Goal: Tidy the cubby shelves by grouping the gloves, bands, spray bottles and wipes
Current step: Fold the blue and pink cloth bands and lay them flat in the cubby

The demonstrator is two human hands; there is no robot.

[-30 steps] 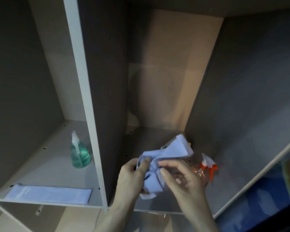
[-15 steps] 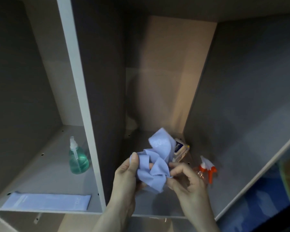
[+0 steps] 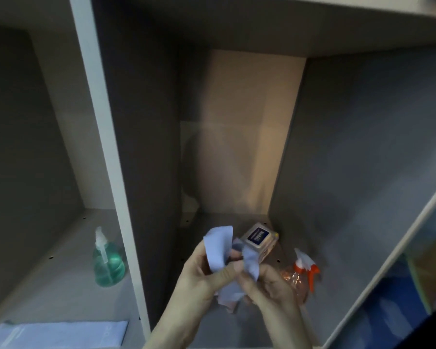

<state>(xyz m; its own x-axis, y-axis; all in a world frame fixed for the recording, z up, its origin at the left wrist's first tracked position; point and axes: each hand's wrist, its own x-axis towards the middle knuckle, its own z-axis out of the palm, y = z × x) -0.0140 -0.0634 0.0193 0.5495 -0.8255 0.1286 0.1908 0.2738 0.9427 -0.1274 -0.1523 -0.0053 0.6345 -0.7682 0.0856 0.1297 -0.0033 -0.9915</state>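
- Both hands meet in front of the middle cubby and work on one crumpled light-blue band (image 3: 218, 248).
- Left hand (image 3: 202, 275) grips the band: its thumb presses the fabric from the near side, and a loose flap of the band stands up above the fingers.
- Right hand (image 3: 264, 285) also holds the band, with its fingers curled round the lower, bunched part; a small end of fabric hangs under both hands.
- Just behind the band, on the floor of the middle cubby (image 3: 237, 328), lies a pack of wipes (image 3: 258, 239) with a dark blue label on top. It is tilted, and I cannot tell if the band touches it.
- To the right of the hands, in the same cubby, a clear spray bottle (image 3: 298, 275) with an orange-and-white trigger head is near the right wall. The right hand covers a part of its body.
- A white divider panel (image 3: 106, 157) separates this cubby from the left cubby (image 3: 61, 278).
- In the left cubby a green pump bottle (image 3: 108, 263) stands upright, close to the divider.
- At the near edge of the left cubby a second light-blue band (image 3: 58, 335) lies flat and stretched out, well apart from the pump bottle.
- At the far right, beyond the shelf frame, something blue is visible, but it is too blurred to name.
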